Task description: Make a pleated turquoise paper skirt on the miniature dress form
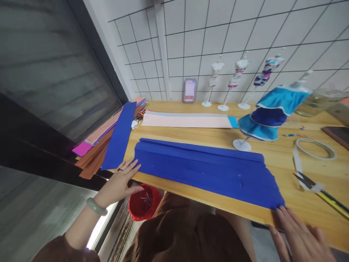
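Note:
A long blue sheet, like crepe paper or cloth (pixel 201 173), lies across the table in front of me, with a folded strip along its far edge and light creases. My left hand (pixel 124 178) is open at its left end, fingers spread on the table edge and fingertips by the sheet's near corner. At the sheet's near right corner, my right hand (pixel 300 233) rests with fingers stretched out and thumb apart, slightly blurred. Left of the sheet, a blue strip (pixel 120 138) lies on a stack of brown, pink and purple strips (pixel 95 149).
Behind lies a pale pink strip (pixel 185 120). A small dress form in a blue tiered dress (pixel 272 112) stands near the sheet's far right. Scissors (pixel 308 182) and a tape roll (pixel 331 153) lie on the right. Below the table edge is a red bin (pixel 133 207).

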The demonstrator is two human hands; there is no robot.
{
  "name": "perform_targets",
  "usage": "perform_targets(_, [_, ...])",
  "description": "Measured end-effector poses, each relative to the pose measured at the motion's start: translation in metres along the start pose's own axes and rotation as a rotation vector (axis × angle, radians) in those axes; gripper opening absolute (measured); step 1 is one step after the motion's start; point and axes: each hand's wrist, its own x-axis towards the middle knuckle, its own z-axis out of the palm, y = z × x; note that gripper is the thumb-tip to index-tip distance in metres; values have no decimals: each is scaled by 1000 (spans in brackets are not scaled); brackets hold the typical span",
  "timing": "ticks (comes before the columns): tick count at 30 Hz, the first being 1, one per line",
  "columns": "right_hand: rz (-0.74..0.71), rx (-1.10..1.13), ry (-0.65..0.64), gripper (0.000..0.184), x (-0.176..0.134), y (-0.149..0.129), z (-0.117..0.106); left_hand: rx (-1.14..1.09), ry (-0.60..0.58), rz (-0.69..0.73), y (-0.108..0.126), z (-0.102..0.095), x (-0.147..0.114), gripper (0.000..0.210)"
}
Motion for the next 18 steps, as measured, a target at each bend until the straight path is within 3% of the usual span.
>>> perform_targets(4, [-50,-76,31,60,5,-4,-5,-44,112,-28,16,-32,49,55])
perform_targets(6, [-39,-86,33,60,6,-5,-5,-79,120,70,31,-36,84,52])
perform_targets(12, [-11,-87,22,58,8,-8,-6,-136,-11,259,63,-11,174,47])
perform_targets(18, [50,-13,56,53,10,-8,-6,-164,-73,290,65,4,205,34])
